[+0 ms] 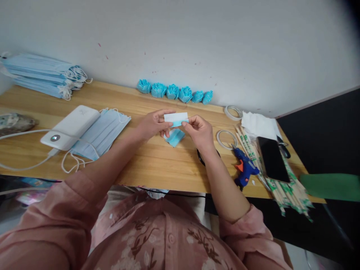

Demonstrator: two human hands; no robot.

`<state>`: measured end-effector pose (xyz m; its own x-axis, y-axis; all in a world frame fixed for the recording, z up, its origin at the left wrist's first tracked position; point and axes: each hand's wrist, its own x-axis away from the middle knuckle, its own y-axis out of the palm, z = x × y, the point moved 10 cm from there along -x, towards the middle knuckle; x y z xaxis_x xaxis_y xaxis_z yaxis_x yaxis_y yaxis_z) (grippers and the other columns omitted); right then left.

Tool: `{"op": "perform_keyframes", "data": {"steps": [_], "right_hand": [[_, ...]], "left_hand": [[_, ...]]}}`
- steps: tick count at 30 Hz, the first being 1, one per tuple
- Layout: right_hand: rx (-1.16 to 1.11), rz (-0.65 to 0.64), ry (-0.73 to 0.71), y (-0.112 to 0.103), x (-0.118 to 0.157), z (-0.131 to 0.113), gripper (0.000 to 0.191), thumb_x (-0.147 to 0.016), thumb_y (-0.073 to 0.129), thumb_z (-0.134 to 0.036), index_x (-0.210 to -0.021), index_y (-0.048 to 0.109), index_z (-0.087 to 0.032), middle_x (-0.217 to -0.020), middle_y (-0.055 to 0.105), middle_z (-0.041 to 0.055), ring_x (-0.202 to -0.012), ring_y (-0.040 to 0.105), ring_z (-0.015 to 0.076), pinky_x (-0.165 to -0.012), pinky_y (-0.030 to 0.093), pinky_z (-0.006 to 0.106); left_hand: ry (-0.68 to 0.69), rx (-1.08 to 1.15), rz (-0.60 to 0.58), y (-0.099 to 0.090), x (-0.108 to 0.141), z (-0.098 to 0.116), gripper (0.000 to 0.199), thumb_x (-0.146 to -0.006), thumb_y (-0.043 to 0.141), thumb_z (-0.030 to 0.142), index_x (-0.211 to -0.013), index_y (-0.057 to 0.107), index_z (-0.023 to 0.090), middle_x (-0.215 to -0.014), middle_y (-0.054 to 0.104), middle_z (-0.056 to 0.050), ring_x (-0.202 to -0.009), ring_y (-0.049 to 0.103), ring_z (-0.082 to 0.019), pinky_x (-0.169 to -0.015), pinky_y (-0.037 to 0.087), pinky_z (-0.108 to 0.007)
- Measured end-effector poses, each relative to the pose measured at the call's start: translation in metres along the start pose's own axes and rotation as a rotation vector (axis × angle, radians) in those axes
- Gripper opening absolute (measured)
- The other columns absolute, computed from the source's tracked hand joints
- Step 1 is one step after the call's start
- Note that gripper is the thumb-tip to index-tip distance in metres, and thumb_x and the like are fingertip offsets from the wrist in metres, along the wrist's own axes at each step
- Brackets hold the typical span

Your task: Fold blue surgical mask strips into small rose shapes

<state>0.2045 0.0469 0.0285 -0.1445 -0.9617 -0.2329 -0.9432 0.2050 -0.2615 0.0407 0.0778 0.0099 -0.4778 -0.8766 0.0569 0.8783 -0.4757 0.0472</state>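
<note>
Between my two hands is a small piece of face mask fabric (176, 117), white above with a blue folded strip along its lower edge. My left hand (154, 123) pinches its left end. The fingers of my right hand (200, 131) grip the right end of the blue strip. Just below, another blue piece of fabric (175, 138) lies on the table, partly behind my left fingertips. Several blue fabric flowers (172, 91) stand in a row beyond my hands, against the wall.
At left are a stack of face masks (42, 75), a white power bank (70, 125) with a cable, and a loose mask (101, 131). On the right lie tape rolls (233, 112), a blue glue gun (245, 167), wrapped chopsticks (292, 195), a phone (272, 159) and white fabric (258, 124).
</note>
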Motion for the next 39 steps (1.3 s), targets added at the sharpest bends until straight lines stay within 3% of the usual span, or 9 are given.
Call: {"op": "perform_keyframes", "data": {"steps": [6, 11, 17, 21, 23, 27, 31, 34, 39], "right_hand": [[-0.104, -0.018, 0.009, 0.0, -0.005, 0.005, 0.05, -0.082, 0.072, -0.053, -0.122, 0.057, -0.027, -0.092, 0.074, 0.0016, -0.082, 0.069, 0.0185, -0.074, 0.056, 0.033], [-0.098, -0.129, -0.007, 0.013, -0.006, 0.014, 0.066, -0.079, 0.076, -0.05, -0.137, 0.053, -0.028, -0.097, 0.074, 0.0033, -0.085, 0.07, 0.0211, -0.075, 0.058, 0.037], [-0.076, -0.098, -0.02, 0.011, -0.003, 0.014, 0.054, -0.085, 0.071, -0.038, -0.136, 0.056, -0.03, -0.094, 0.073, 0.0014, -0.083, 0.068, 0.0199, -0.077, 0.06, 0.039], [-0.086, -0.072, -0.038, 0.009, -0.002, 0.007, 0.054, -0.086, 0.07, -0.038, -0.136, 0.055, -0.029, -0.097, 0.073, 0.0027, -0.085, 0.068, 0.0202, -0.079, 0.06, 0.039], [-0.071, -0.08, -0.053, 0.01, -0.001, 0.005, 0.053, -0.087, 0.069, -0.04, -0.137, 0.054, -0.029, -0.097, 0.072, 0.0027, -0.085, 0.068, 0.0202, -0.078, 0.06, 0.038], [0.033, -0.057, -0.107, 0.009, 0.001, 0.0, 0.047, -0.089, 0.066, -0.041, -0.134, 0.057, -0.03, -0.094, 0.07, 0.0018, -0.083, 0.066, 0.0196, -0.077, 0.058, 0.037], [0.243, 0.072, -0.305, -0.004, 0.008, -0.029, 0.024, -0.091, 0.063, -0.037, -0.114, 0.065, -0.029, -0.109, 0.071, 0.0044, -0.104, 0.065, 0.0232, -0.092, 0.055, 0.042], [0.388, 0.089, -0.448, -0.003, 0.015, -0.048, 0.014, -0.091, 0.064, -0.033, -0.104, 0.068, -0.028, -0.117, 0.07, 0.0062, -0.115, 0.062, 0.0264, -0.101, 0.05, 0.048], [0.546, 0.117, -0.509, -0.001, 0.014, -0.049, 0.014, -0.09, 0.067, -0.035, -0.103, 0.068, -0.029, -0.131, 0.064, 0.008, -0.125, 0.058, 0.0301, -0.109, 0.044, 0.054]], "left_hand": [[0.014, -0.094, 0.079, -0.007, 0.0, 0.004, 0.066, -0.08, 0.074, 0.019, -0.143, 0.056, 0.011, -0.052, 0.063, 0.004, -0.047, 0.062, -0.011, -0.048, 0.039, -0.021], [0.022, -0.205, 0.093, -0.005, 0.004, 0.007, 0.062, -0.081, 0.073, 0.017, -0.141, 0.059, 0.014, -0.052, 0.061, 0.005, -0.048, 0.06, -0.011, -0.052, 0.041, -0.021], [0.065, -0.031, 0.127, -0.005, 0.003, 0.008, 0.06, -0.082, 0.075, 0.026, -0.14, 0.059, 0.017, -0.074, 0.072, 0.001, -0.067, 0.066, -0.012, -0.068, 0.05, -0.024], [0.036, 0.268, 0.058, 0.004, -0.004, -0.004, 0.042, -0.084, 0.075, 0.041, -0.114, 0.072, 0.012, -0.104, 0.077, -0.011, -0.095, 0.071, -0.02, -0.084, 0.054, -0.031], [-0.024, 0.353, 0.006, 0.011, -0.005, -0.012, 0.037, -0.084, 0.075, 0.041, -0.104, 0.074, 0.009, -0.104, 0.077, -0.015, -0.097, 0.072, -0.022, -0.091, 0.054, -0.036], [-0.09, 0.431, 0.036, 0.009, -0.004, -0.022, 0.024, -0.086, 0.074, 0.027, -0.102, 0.074, 0.009, -0.1, 0.079, -0.014, -0.09, 0.074, -0.019, -0.095, 0.054, -0.037], [-0.115, 0.444, 0.056, 0.006, -0.002, -0.024, 0.022, -0.09, 0.071, 0.027, -0.103, 0.074, 0.009, -0.102, 0.079, -0.015, -0.089, 0.075, -0.019, -0.095, 0.054, -0.036], [-0.1, 0.45, 0.044, 0.008, -0.001, -0.021, 0.02, -0.091, 0.071, 0.027, -0.101, 0.074, 0.01, -0.104, 0.079, -0.014, -0.091, 0.075, -0.019, -0.097, 0.054, -0.036], [-0.113, 0.471, 0.037, 0.012, -0.002, -0.022, 0.017, -0.09, 0.071, 0.023, -0.101, 0.075, 0.011, -0.099, 0.08, -0.013, -0.089, 0.075, -0.018, -0.094, 0.055, -0.034]]}}
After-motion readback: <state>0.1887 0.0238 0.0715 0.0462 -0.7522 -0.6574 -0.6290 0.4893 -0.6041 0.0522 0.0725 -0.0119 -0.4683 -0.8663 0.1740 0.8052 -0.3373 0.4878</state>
